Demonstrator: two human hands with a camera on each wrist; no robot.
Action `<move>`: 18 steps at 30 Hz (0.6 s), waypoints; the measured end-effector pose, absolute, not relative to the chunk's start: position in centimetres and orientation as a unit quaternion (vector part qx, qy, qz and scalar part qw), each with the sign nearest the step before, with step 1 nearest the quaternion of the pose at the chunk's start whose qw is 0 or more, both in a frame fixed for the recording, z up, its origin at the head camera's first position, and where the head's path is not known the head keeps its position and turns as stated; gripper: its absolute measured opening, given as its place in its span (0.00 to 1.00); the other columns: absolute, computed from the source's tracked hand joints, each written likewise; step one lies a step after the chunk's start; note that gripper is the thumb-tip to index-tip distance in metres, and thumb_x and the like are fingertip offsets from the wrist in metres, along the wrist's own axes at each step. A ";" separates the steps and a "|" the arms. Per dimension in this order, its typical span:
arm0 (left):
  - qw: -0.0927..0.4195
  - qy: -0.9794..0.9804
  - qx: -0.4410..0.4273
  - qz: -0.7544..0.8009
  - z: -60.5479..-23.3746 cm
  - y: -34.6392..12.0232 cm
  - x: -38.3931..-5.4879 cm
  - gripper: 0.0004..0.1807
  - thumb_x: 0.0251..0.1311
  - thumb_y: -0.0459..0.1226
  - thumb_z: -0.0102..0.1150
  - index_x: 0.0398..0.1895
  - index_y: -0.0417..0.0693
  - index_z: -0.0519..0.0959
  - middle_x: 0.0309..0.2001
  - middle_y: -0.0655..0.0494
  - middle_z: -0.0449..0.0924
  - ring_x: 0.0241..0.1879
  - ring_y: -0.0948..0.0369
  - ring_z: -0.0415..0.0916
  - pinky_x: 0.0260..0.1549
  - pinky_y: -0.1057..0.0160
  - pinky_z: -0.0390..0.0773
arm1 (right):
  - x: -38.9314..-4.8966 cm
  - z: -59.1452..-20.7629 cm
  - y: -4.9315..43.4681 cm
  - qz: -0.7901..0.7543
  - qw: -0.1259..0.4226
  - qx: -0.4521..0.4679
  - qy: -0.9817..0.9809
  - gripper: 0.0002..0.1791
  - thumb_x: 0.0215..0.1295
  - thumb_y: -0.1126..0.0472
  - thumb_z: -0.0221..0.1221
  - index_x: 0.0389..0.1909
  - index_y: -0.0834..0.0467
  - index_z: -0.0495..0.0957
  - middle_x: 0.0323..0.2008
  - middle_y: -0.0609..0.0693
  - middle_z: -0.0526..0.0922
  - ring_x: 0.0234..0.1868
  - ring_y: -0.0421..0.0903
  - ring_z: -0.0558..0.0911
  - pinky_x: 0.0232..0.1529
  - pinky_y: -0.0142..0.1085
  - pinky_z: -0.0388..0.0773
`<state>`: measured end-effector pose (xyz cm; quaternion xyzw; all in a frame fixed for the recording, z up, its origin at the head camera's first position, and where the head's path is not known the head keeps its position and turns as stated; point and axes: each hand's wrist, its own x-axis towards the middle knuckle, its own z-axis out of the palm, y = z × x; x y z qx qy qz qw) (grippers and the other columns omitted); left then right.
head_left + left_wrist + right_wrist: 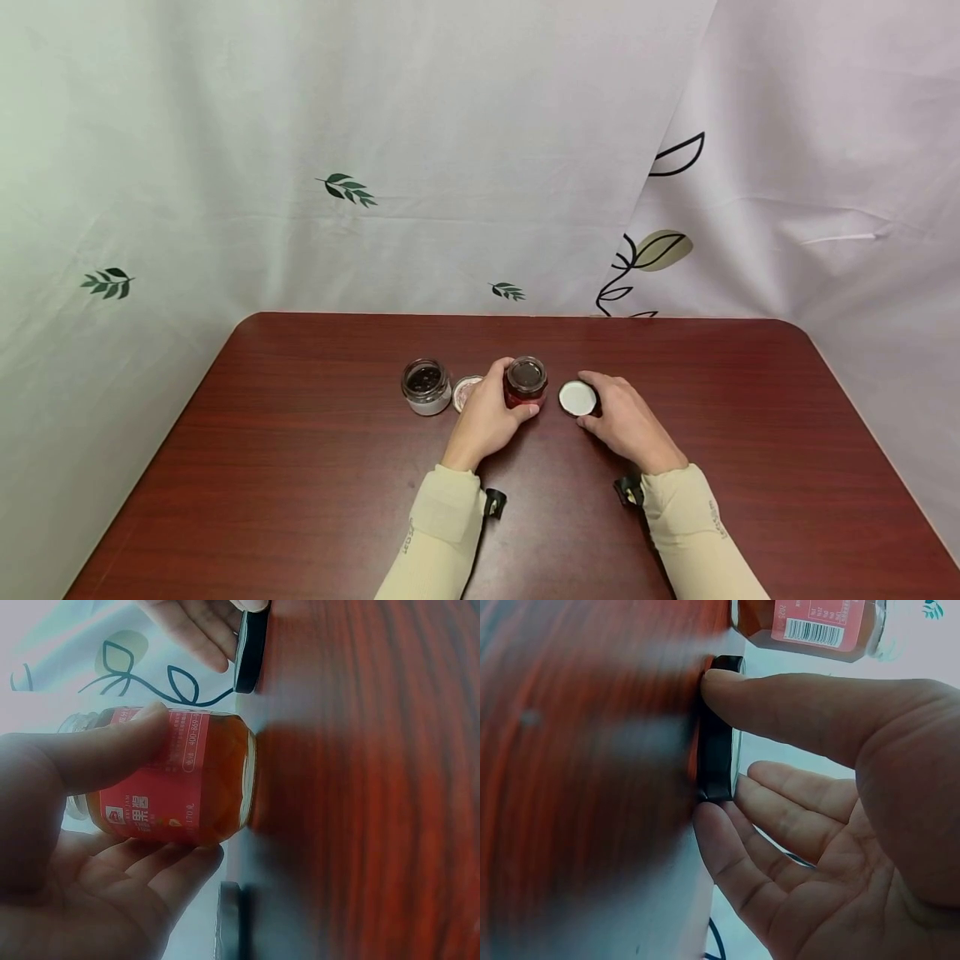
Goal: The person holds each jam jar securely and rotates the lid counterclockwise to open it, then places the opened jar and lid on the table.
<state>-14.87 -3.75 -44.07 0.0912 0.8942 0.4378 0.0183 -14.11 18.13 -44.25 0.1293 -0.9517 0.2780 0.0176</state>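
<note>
My left hand (487,417) grips a small glass jam jar (180,772) with a red label and orange-red contents. Its thumb lies across the label, fingers on the far side. The jar stands upright, its bare glass rim showing at the top. To the right of it, my right hand (622,417) pinches a black jar lid (718,739) by its edge between thumb and fingers. That lid lies flat at the table surface, its white inside (577,398) facing up.
Left of my left hand stands another glass jar (426,388), uncapped, with a whitish lower part. Between them lies a second lid (464,392), partly hidden by the left hand. The red-brown table (300,500) ends at a white patterned curtain (450,167).
</note>
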 end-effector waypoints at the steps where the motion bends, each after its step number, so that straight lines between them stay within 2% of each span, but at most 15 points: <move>1: 0.017 0.894 0.092 0.438 -44.1 -3.7 -14.9 0.38 0.56 0.39 0.74 0.68 0.44 0.67 0.56 0.45 0.80 0.57 0.53 0.78 0.58 0.50 0.74 | -14.1 -44.2 18.2 0.278 0.020 0.131 -0.951 0.34 0.52 0.70 0.71 0.62 0.70 0.73 0.56 0.66 0.79 0.58 0.65 0.76 0.58 0.56 0.71; 18: 0.015 0.889 0.090 0.448 -43.9 -3.9 -14.7 0.38 0.54 0.37 0.75 0.67 0.44 0.68 0.56 0.45 0.81 0.55 0.52 0.79 0.57 0.50 0.74 | -13.9 -44.1 17.9 0.281 0.014 0.129 -0.951 0.34 0.51 0.70 0.71 0.62 0.69 0.73 0.56 0.66 0.79 0.59 0.65 0.75 0.58 0.57 0.71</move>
